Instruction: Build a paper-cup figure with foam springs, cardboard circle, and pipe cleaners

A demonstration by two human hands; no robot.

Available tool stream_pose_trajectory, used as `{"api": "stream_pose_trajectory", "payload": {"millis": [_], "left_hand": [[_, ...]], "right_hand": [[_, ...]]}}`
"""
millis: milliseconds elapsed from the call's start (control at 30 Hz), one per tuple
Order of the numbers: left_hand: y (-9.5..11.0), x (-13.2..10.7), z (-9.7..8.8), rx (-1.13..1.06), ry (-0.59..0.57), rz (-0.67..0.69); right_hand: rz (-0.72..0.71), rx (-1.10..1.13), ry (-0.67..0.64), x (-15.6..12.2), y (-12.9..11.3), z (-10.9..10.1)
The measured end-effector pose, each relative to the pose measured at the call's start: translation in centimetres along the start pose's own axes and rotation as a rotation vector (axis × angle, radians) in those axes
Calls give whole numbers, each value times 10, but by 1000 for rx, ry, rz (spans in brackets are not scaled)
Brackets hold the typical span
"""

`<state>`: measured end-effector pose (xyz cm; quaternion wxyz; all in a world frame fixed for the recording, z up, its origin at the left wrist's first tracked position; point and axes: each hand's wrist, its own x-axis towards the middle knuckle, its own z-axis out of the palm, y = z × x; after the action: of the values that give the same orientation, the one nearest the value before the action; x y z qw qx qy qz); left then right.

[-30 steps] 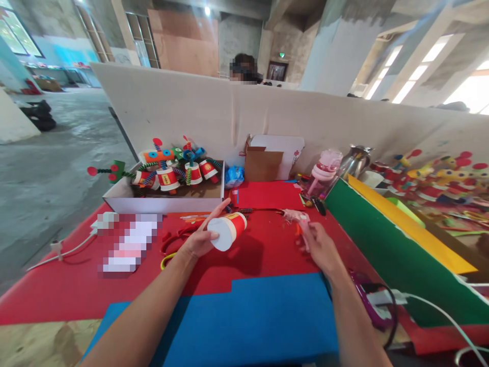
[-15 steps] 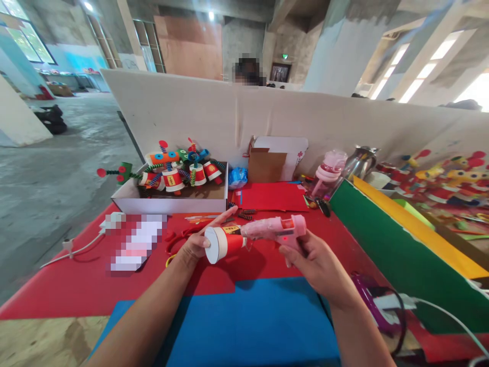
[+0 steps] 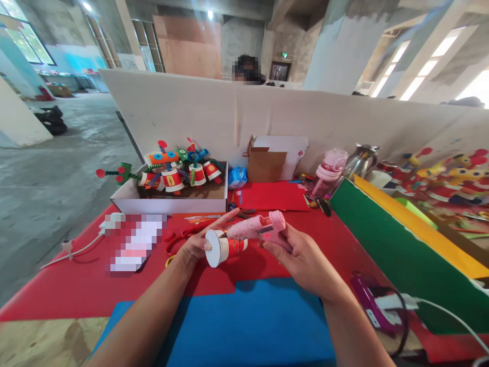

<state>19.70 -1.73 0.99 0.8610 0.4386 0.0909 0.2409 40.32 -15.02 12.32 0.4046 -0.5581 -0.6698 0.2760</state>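
A red and white paper cup lies on its side in the air, its white round end toward the lower left. My left hand grips it by that end, thumb at the rim and one finger stretched out above. In my right hand is a pink hot glue gun, a small red light on its side. Its nozzle points left and overlaps the cup's upper side near the white end; whether it touches I cannot tell. Red-handled scissors lie behind my left hand, partly hidden.
At the back left, a white box holds several cup figures with coil arms. Red paper sheets, a pink bottle and a metal jug stand farther back. A green panel borders the right, near a purple power strip. Blue sheets lie in front.
My right hand has moved left with the glue gun, bringing the nozzle from the cup's far end toward its white end. My left hand and the cup have hardly shifted.
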Motion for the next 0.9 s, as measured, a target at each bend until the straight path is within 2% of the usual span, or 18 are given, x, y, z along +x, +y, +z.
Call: {"api": "stream_pose_trajectory", "payload": {"millis": [433, 700, 900], "left_hand": [[-5, 3, -11, -27, -193, 58], [-6, 3, -10, 10, -154, 70], [-5, 4, -10, 33, -182, 73]], "right_hand": [[-15, -72, -4, 8, -1, 0], [-1, -89, -11, 9, 0, 2], [5, -85, -21, 9, 1, 2]]}}
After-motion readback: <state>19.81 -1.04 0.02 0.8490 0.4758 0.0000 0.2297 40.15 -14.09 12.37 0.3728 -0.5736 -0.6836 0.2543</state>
